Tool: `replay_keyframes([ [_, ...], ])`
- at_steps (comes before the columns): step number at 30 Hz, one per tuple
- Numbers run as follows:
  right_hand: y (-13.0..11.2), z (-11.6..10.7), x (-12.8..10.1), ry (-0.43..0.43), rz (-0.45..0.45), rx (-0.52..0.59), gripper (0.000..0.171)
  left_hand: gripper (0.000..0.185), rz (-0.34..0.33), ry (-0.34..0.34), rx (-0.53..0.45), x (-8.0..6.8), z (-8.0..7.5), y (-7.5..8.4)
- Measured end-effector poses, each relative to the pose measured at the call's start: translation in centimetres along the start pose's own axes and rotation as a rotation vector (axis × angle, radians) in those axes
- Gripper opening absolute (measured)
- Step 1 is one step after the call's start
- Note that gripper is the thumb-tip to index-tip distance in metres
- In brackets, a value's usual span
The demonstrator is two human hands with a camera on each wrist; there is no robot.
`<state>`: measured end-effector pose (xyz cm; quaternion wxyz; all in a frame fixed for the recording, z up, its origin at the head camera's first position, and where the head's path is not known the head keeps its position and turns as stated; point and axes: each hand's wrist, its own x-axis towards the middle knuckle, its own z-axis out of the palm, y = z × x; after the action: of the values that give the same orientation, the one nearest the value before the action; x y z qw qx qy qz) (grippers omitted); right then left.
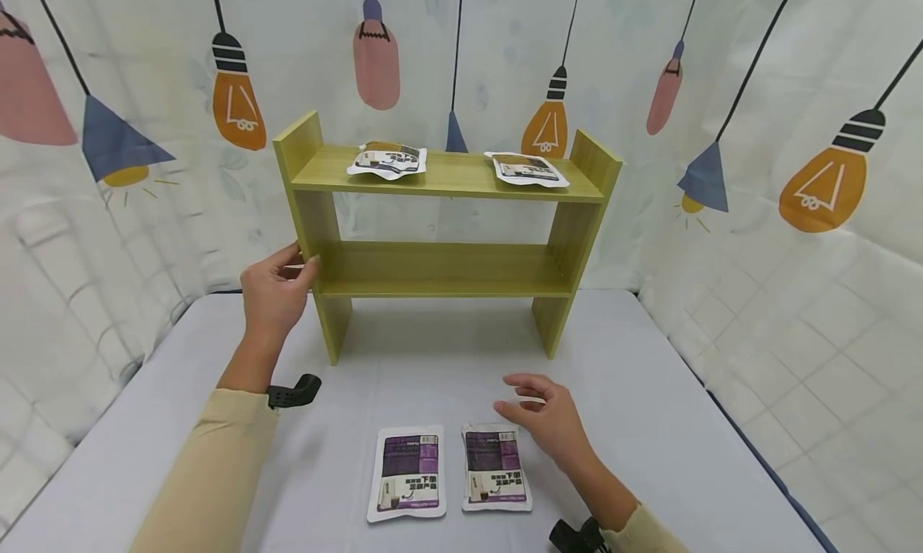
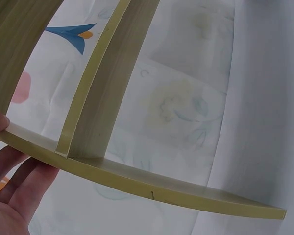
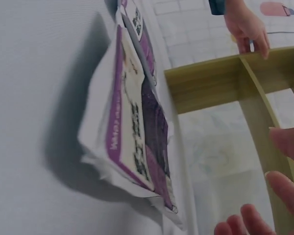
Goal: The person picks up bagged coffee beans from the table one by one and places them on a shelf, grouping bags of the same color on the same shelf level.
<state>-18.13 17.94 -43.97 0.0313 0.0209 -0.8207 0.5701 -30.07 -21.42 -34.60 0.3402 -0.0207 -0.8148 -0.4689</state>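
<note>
A yellow-green wooden shelf [image 1: 443, 268] stands at the back of the table. My left hand [image 1: 277, 287] pinches its left side panel [image 2: 132, 185] at about the height of the lower board, thumb on one face and fingers on the other. My right hand [image 1: 548, 421] is held over the table just beyond the right-hand purple and white pouch [image 1: 496, 466], fingers loosely bent with nothing between them. Beside that pouch lies a second purple and white pouch [image 1: 409, 471]. In the right wrist view the right fingers [image 3: 284, 193] are apart from the near pouch [image 3: 137, 117].
On the shelf's top board lie two more pouches, a left one [image 1: 388, 160] and a right one [image 1: 529, 170]. A white cloth covers the table [image 1: 346, 409]. Behind hangs a white curtain [image 1: 476, 72] printed with lamps.
</note>
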Motion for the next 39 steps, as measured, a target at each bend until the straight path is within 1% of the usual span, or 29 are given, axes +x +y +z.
replay_keyframes([
  [5,0.8,-0.1,-0.5,-0.025,0.055,-0.064,0.048,0.044,-0.01,-0.011,-0.004,0.0,0.1,0.0],
  [11,1.6,0.0,-1.0,-0.046,0.084,-0.112,0.052,0.044,-0.013,-0.011,-0.002,0.0,0.0,0.1],
  [17,2.2,0.1,-1.5,-0.044,0.066,-0.207,0.052,0.044,-0.016,-0.013,-0.002,0.0,0.0,0.0],
  [21,2.1,0.2,-1.9,-0.048,0.061,-0.249,0.052,0.045,-0.021,-0.017,-0.002,0.0,0.0,0.0],
  [26,1.3,0.2,-2.5,-0.089,0.074,-0.308,0.053,0.045,-0.018,-0.019,0.001,0.0,-0.1,0.1],
  [29,0.9,0.2,-2.7,-0.116,0.062,-0.352,0.054,0.045,-0.02,-0.022,0.001,0.0,-0.1,0.1],
  [33,1.1,0.4,-2.5,-0.134,0.051,-0.393,0.054,0.045,-0.021,-0.02,0.001,0.0,-0.1,0.1],
  [39,1.5,1.0,-2.3,-0.16,0.057,-0.434,0.057,0.045,-0.025,-0.018,0.003,0.1,-0.1,0.1],
])
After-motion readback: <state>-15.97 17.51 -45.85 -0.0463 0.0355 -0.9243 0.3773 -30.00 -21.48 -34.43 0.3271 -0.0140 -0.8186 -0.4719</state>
